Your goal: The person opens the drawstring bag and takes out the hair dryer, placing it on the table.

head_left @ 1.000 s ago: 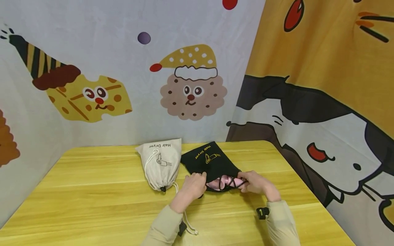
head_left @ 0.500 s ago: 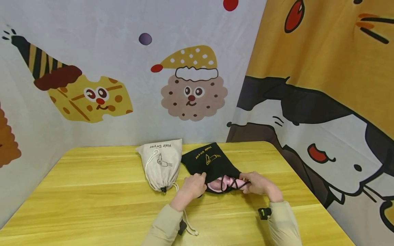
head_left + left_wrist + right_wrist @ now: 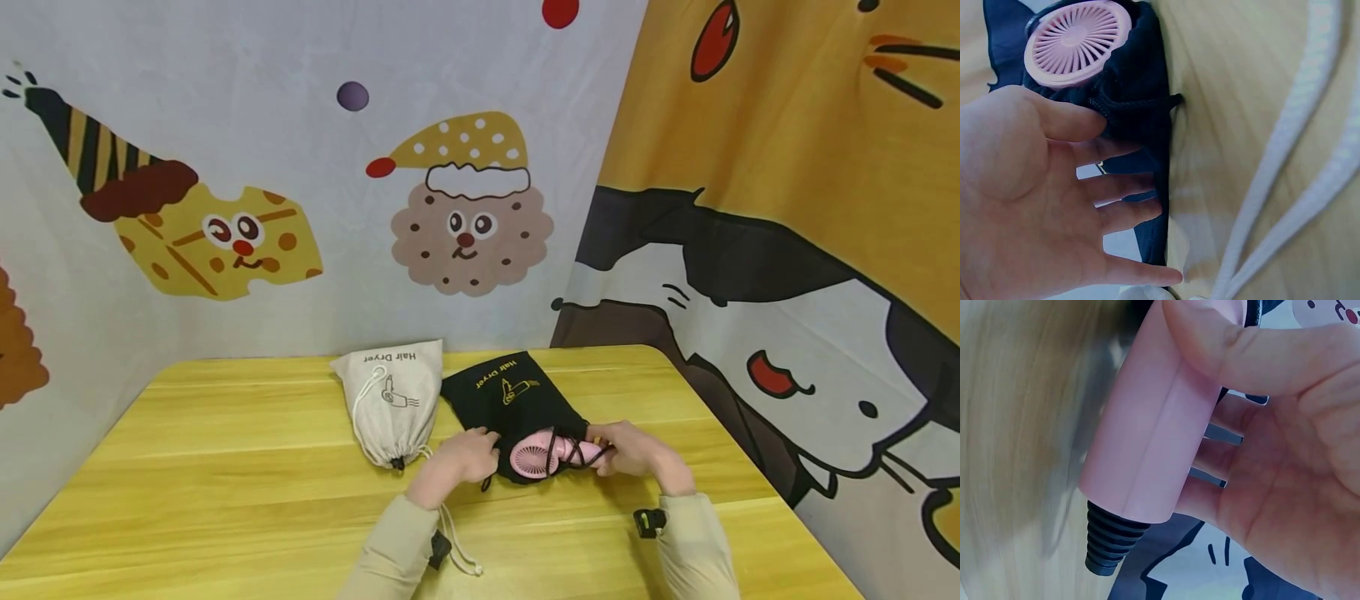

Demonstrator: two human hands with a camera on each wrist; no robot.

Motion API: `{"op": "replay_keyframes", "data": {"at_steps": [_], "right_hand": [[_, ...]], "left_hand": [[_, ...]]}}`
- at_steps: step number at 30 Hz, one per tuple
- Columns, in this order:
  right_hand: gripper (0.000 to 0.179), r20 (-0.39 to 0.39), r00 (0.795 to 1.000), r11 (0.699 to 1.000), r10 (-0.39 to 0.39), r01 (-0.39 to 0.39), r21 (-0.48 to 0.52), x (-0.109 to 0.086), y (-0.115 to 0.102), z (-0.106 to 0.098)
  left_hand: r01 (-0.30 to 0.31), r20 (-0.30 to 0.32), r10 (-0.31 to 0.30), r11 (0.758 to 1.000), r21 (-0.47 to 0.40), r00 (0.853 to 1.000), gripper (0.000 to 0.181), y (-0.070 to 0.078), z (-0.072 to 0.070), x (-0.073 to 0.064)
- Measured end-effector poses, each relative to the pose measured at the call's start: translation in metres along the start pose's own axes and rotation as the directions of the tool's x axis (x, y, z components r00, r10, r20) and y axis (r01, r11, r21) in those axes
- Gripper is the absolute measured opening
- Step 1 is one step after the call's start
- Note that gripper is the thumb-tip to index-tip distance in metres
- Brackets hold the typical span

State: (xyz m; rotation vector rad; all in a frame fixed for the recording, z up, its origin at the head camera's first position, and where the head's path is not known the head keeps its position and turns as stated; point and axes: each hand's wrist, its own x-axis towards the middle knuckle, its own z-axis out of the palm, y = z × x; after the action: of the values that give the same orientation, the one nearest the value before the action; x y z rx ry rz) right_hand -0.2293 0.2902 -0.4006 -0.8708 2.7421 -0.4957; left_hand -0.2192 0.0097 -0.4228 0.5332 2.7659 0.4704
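A pink hair dryer (image 3: 534, 458) lies in the mouth of a black drawstring bag (image 3: 491, 408); its round vented back and handle show outside. A black cord winds about the handle. My right hand (image 3: 633, 450) grips the handle (image 3: 1147, 425), thumb across the near face and fingers behind; a black ribbed cord sleeve (image 3: 1113, 540) sticks out of the handle's end. At the bag's left edge is my left hand (image 3: 468, 456). In the left wrist view its fingers are spread and mostly straight, the thumb right at the gathered fabric below the vent.
A beige drawstring bag (image 3: 397, 400) printed "Hair Dryer" lies left of the black one, its white cord (image 3: 453, 533) trailing toward the front, partly under the left forearm. The wooden table (image 3: 225, 483) backs onto a cartoon-printed cloth (image 3: 300, 125).
The hair dryer has come further out of the bag, toward me, with my right hand shifting slightly right. My left hand has loosened from the bag's edge and moved a little left and down.
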Motion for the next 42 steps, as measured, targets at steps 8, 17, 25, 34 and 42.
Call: {"op": "replay_keyframes", "data": {"at_steps": [8,17,25,34,42], "right_hand": [[0.026,0.003,1.000,1.000,-0.023,0.023,0.013,-0.003,0.002,-0.001],[0.028,0.021,1.000,0.999,-0.024,0.023,0.025,-0.006,0.002,-0.003],[0.031,0.043,0.997,0.997,-0.067,0.065,0.048,-0.013,0.005,-0.007],[0.032,0.060,0.994,0.987,-0.093,0.084,0.138,-0.028,0.009,-0.012],[0.033,0.084,0.996,0.979,-0.037,0.019,0.201,-0.044,0.013,-0.018]], "left_hand": [[0.033,-0.010,-0.033,0.998,0.058,0.999,0.043,0.000,0.007,0.006],[0.088,-0.003,-0.088,0.994,0.067,0.996,0.045,-0.001,0.007,0.012],[0.124,0.004,-0.124,0.989,0.080,0.992,0.049,-0.004,0.008,0.021],[0.136,0.002,-0.136,0.988,0.075,0.991,0.053,-0.009,0.007,0.029],[0.134,0.007,-0.134,0.989,0.064,0.991,0.052,-0.014,0.005,0.035]]}}
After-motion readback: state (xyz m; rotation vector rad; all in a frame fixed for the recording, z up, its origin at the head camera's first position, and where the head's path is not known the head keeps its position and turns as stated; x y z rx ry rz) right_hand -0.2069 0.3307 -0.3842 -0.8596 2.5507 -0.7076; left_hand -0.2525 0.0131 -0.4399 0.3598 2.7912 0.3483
